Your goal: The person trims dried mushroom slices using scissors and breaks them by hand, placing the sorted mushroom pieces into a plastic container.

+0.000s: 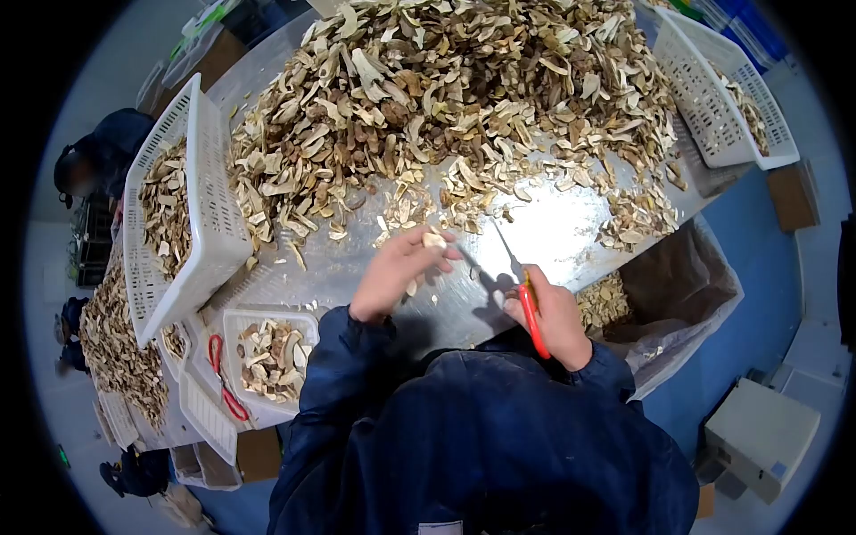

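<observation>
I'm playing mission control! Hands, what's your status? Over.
Left hand: pinching a pale slice. Right hand: holding red-handled scissors. Slice heap: beyond both hands, not between them.

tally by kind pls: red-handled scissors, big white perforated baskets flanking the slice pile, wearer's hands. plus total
Scissors, held pair and loose pair: 2
Baskets, left basket and right basket: 2
Hands, left hand and right hand: 2
Total: 6
</observation>
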The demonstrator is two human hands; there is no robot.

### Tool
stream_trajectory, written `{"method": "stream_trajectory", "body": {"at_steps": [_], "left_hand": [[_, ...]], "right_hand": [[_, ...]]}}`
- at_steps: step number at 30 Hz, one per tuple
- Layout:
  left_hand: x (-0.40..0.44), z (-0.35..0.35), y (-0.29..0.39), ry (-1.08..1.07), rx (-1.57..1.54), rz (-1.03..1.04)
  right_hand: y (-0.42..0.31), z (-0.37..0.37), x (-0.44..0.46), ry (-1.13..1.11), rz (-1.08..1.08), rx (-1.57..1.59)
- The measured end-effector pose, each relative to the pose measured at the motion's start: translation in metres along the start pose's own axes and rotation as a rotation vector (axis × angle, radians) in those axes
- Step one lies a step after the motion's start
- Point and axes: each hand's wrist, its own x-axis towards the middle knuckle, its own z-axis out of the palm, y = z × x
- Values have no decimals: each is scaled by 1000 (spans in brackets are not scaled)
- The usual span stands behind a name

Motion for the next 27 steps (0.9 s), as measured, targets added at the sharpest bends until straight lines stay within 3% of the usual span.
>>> {"method": "stream_trajectory", "body": {"at_steps": [2, 5, 6, 9, 10, 14, 18, 21, 22, 25, 26, 27], "left_hand": [[9, -15, -10, 33, -77, 43], [32, -33, -12, 170, 45, 1], [45, -37, -15, 252, 172, 48], [75, -38, -26, 408, 961, 444], [70, -17, -6, 360, 907, 354], [93, -22, -35, 302, 1330, 484], [82, -34, -10, 240, 293, 87], [75, -54, -9, 136, -602, 19], [73, -46, -2, 191, -605, 12], [94, -55, -8, 106, -98, 7], [102, -51, -13, 140, 172, 3], [107, -44, -15, 182, 492, 161]], "right_hand": [[4, -3, 0, 28, 37, 64], [8, -6, 0, 70, 48, 36], [10, -5, 0, 87, 30, 23], [8, -7, -3, 50, 83, -23], [9, -7, -6, 56, 87, -31], [8, -9, -10, 38, 108, 9], [15, -8, -10, 64, 74, 45], [15, -8, -8, 65, 76, 38], [14, -8, -7, 60, 66, 36], [12, -9, -7, 41, 61, 36], [11, -9, -7, 30, 72, 43], [10, -10, -8, 21, 85, 49]]}}
